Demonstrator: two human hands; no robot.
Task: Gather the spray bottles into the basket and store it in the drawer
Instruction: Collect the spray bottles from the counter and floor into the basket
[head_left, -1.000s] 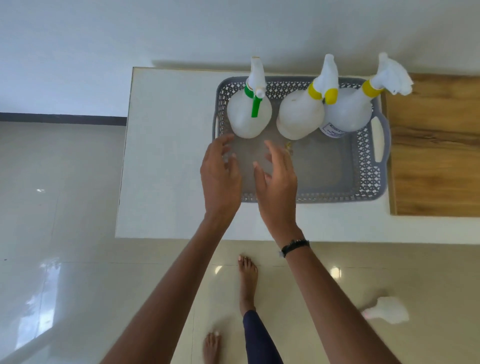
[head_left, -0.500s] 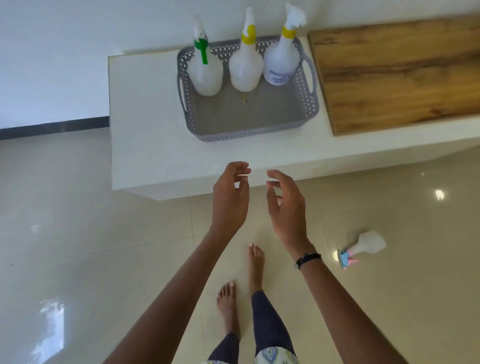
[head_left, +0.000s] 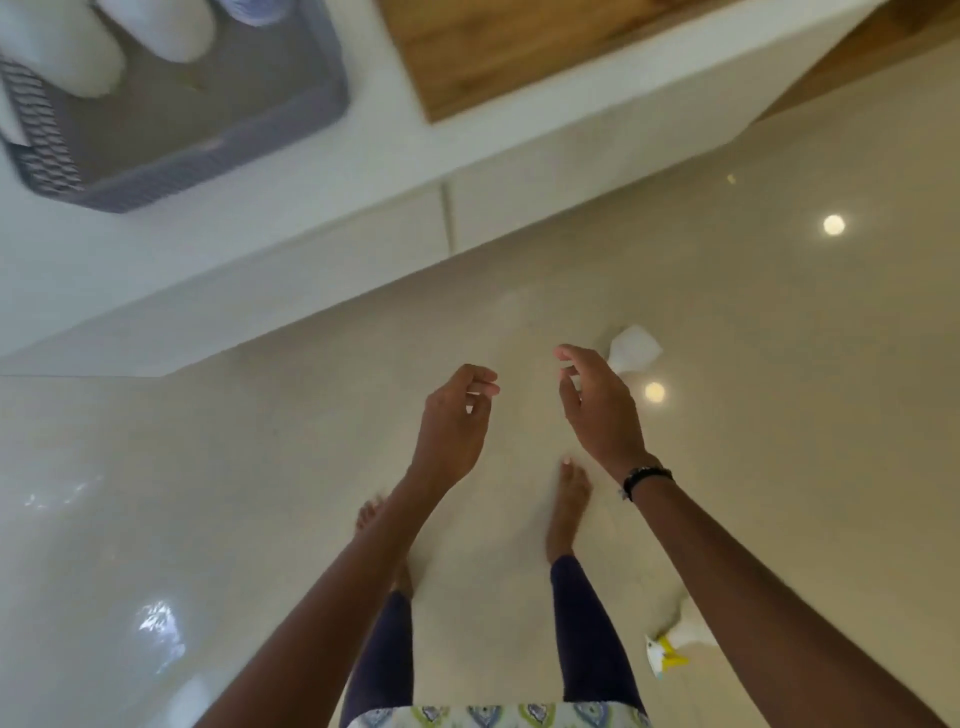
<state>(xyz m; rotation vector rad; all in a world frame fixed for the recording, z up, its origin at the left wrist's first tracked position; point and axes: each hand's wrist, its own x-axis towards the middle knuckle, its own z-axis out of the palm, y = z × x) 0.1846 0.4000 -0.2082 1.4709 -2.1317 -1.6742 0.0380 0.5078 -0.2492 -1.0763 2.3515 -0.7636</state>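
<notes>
The grey perforated basket (head_left: 218, 150) sits on the white cabinet top at the upper left, with the white bases of spray bottles (head_left: 67, 57) standing in its far side. On the tiled floor a white spray bottle (head_left: 636, 353) lies just beyond my right hand (head_left: 597, 410), partly hidden by it. Another spray bottle with a yellow collar (head_left: 675, 647) lies on the floor by my right forearm. My left hand (head_left: 454, 421) hangs over the floor with loosely curled fingers and holds nothing. My right hand is relaxed and holds nothing too.
A wooden panel (head_left: 519, 47) covers the cabinet top right of the basket. White drawer fronts (head_left: 311, 249) face the floor below the top. My bare feet (head_left: 569, 499) stand on glossy beige tiles (head_left: 779, 312) with bright light reflections.
The view has swung down and closer to the floor; the basket slid to the upper left. Both hands left the basket and dropped toward the floor, the right nearing the fallen bottle.
</notes>
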